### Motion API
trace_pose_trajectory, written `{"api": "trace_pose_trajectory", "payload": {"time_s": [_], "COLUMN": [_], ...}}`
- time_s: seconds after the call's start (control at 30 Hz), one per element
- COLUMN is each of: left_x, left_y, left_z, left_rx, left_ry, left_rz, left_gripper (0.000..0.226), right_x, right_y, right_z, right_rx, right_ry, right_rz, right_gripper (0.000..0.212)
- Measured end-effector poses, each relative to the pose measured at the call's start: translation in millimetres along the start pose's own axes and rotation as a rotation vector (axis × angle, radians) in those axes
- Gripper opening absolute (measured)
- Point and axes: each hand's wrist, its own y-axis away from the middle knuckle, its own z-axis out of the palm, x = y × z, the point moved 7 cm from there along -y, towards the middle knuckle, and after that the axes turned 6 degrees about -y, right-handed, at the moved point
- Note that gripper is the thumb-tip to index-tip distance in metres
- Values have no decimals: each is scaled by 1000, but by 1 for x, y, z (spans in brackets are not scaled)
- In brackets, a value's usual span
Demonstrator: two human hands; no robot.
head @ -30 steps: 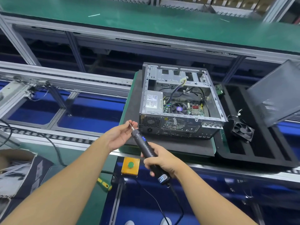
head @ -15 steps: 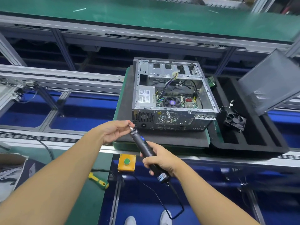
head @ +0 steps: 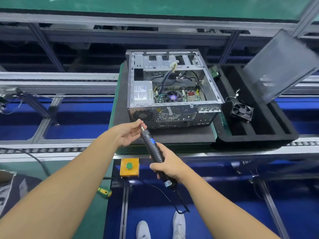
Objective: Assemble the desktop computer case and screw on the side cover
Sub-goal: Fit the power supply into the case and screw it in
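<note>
An open desktop computer case (head: 172,94) lies on a dark mat (head: 172,135) in the middle of the belt, its side off, with the power supply, motherboard and cables showing. My right hand (head: 168,167) grips a black electric screwdriver (head: 152,147) by its lower body, the tip pointing up and left. My left hand (head: 127,132) pinches the metal bit at the screwdriver's tip, just in front of the case's rear panel. The dark side cover (head: 279,66) leans tilted at the right.
A black foam tray (head: 259,131) right of the case holds a loose fan (head: 242,110) and a small green board (head: 214,71). A yellow box with a green button (head: 129,166) sits under the belt edge. A green-handled screwdriver (head: 104,192) lies at lower left.
The view has shifted slightly relative to the case. Both hands keep their hold on the screwdriver, with the left fingers still working at the bit.
</note>
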Motion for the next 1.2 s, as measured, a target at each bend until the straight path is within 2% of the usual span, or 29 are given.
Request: {"api": "trace_pose_trajectory", "payload": {"time_s": [0.1, 0.17, 0.23, 0.27, 0.33, 0.4, 0.47, 0.53, 0.6, 0.67, 0.73, 0.83, 0.97, 1.2], "left_x": [-6, -2, 19, 37, 86, 141, 177, 184, 175, 168, 167, 168, 168, 171], "left_y": [-2, 5, 18, 23, 30, 31, 23, -5, -35, -53, -64, -74, -74, -81], "left_z": [8, 10, 17, 25, 51, 81, 104, 111, 97, 82, 77, 73, 76, 78], "left_rx": [22, 27, -42, -90, -127, -1, 180, 284, 407, 518, 561, 535, 556, 502], "left_ry": [-252, -612, -1046, -1204, -1343, -1372, -1491, -1679, -1833, -1897, -1911, -1943, -2003, -2030], "left_rz": [-22, -70, -70, -14, 237, 566, 777, 755, 550, 466, 484, 468, 616, 644], "left_gripper": [14, 34, 50, 51, 45, 40, 34, 40, 71, 98, 104, 93, 80, 79], "right_x": [12, 21, 32, 38, 49, 57, 62, 63, 65, 69, 74, 81, 83, 78], "right_y": [4, 6, 10, 11, 14, 14, 14, 13, 13, 12, 12, 9, 4, 1], "right_z": [0, -1, -4, -5, -10, -15, -20, -25, -31, -34, -36, -35, -25, -8], "right_rx": [39, 72, 105, 122, 159, 191, 213, 218, 217, 208, 197, 190, 191, 181], "right_ry": [-37, -78, -117, -132, -145, -149, -159, -166, -154, -130, -113, -88, -100, -100], "right_rz": [-7, 0, 12, 20, 40, 59, 75, 72, 76, 91, 110, 130, 111, 71], "right_gripper": [73, 71, 66, 66, 67, 64, 62, 62, 62, 62, 62, 64, 67, 69]}}
